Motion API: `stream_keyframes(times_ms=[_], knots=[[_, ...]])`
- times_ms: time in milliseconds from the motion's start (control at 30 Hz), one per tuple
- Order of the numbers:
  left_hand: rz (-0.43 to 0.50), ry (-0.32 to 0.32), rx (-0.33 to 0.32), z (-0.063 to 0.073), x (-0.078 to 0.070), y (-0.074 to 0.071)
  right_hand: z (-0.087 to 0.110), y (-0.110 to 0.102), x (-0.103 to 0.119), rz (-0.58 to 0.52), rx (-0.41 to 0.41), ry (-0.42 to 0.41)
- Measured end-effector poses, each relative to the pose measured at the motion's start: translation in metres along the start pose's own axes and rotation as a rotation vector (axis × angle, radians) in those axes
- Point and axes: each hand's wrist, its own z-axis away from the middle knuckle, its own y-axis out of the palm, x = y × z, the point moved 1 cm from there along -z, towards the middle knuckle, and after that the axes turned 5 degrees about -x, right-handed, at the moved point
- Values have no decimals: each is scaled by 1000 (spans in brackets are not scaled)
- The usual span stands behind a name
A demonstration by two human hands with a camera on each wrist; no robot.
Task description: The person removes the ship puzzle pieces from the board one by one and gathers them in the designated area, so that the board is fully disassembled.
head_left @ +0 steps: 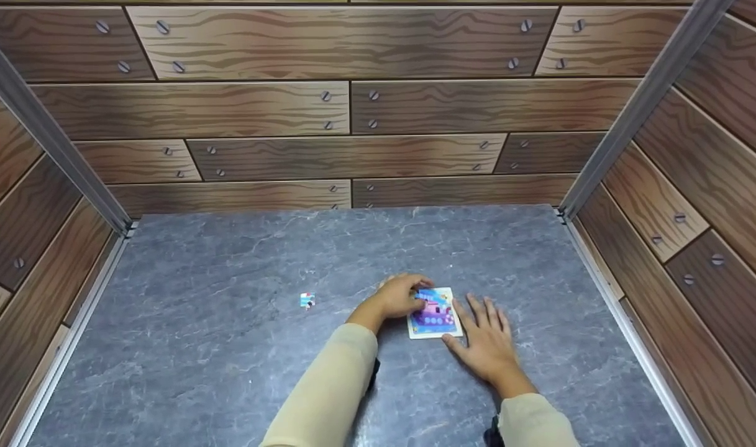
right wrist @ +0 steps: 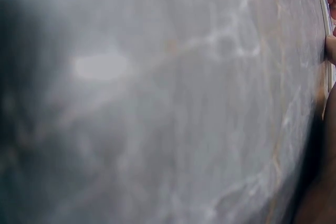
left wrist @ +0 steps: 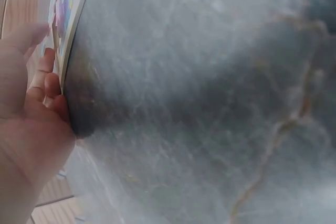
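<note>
A small jigsaw puzzle with a white border and a purple, pink and blue picture lies on the table. My left hand is over its left side, thumb and curled fingers close together. In the left wrist view, the thumb and forefinger pinch a thin puzzle piece at the puzzle's edge, mostly hidden by the fingers. Spread out flat, my right hand rests with thumb and forefinger along the puzzle's right edge. Only part of that hand shows at the right border of the right wrist view.
A loose puzzle piece, white, blue and red, lies left of the left hand on the grey marbled table. Wood-patterned walls with metal corner posts enclose the table at the back and sides.
</note>
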Motion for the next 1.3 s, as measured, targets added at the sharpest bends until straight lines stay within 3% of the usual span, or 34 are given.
stream_keyframes(times_ms=[200, 300, 567, 833, 1000, 1300], knots=[[-53, -55, 36, 6, -11, -3, 0, 0, -1, -2, 0, -2], [-72, -71, 15, 6, -12, 0, 1, 0, -1, -1, 0, 2], [-44, -61, -70, 8, -12, 6, 0, -1, -1, 6, 3, 1], [-33, -67, -69, 8, -11, 4, 1, -1, 0, -3, -4, 0], [26, -73, -87, 9, -9, 3, 0, 0, -1, -4, -3, 2], [61, -34, -115, 8, -4, 3, 1, -1, 1, -2, -7, 2]])
